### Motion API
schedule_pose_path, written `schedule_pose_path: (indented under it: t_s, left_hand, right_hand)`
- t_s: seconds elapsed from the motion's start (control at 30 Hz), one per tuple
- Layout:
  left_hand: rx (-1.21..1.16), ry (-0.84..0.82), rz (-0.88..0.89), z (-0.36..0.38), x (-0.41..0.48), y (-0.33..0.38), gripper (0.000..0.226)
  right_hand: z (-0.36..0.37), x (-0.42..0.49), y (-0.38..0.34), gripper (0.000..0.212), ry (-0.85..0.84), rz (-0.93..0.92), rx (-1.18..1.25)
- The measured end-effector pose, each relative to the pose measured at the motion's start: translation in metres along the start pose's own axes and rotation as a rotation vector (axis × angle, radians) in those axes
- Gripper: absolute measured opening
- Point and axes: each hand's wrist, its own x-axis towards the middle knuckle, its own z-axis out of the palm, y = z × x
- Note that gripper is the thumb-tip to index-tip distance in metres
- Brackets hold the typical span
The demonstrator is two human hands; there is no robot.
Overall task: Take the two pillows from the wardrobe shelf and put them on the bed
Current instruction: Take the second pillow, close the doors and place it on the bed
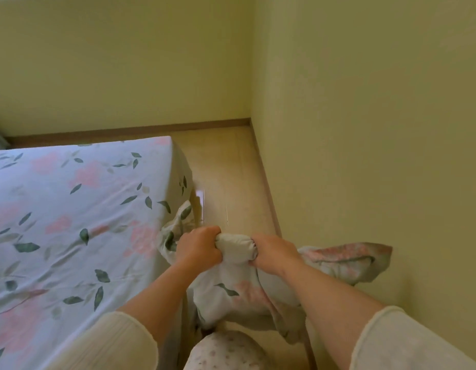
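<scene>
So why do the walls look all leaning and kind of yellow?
Head view: the wide-angle lens makes the walls lean; the light is soft and yellowish, with only a faint shadow beneath the pillow; the bed looks pale, slightly washed out.

left sleeve (116, 340): cream knit with fine lengthwise ribs, ending in a soft rounded hem partway up the arm.
right sleeve (407, 343): the same cream cloth; it looks smoother from here, with a thin, slightly paler hem edge.
forearms (325, 287): bare from the hems down to the wrists.
left hand (198, 248): bare.
right hand (274, 252): bare.
knee (226, 351): near, between the arms, covered in pale cloth dotted with small faded pink sprigs.
</scene>
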Motion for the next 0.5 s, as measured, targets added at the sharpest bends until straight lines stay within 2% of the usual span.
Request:
schedule_pose_path:
  t_s: [0.23, 0.5]
  left_hand:
    - [-0.055, -0.01, -0.025, -0.049, 0.126, -0.055, 0.015]
    - [-0.028, -0.018, 0.018, -0.111, 0.262, -0.094, 0.022]
  right_hand:
    - [-0.049, 0.137, -0.047, 0.027, -0.07, 0.015, -0.023]
    - [-0.107, 0.265, -0.086, 0.023, -0.031, 0.035, -0.025]
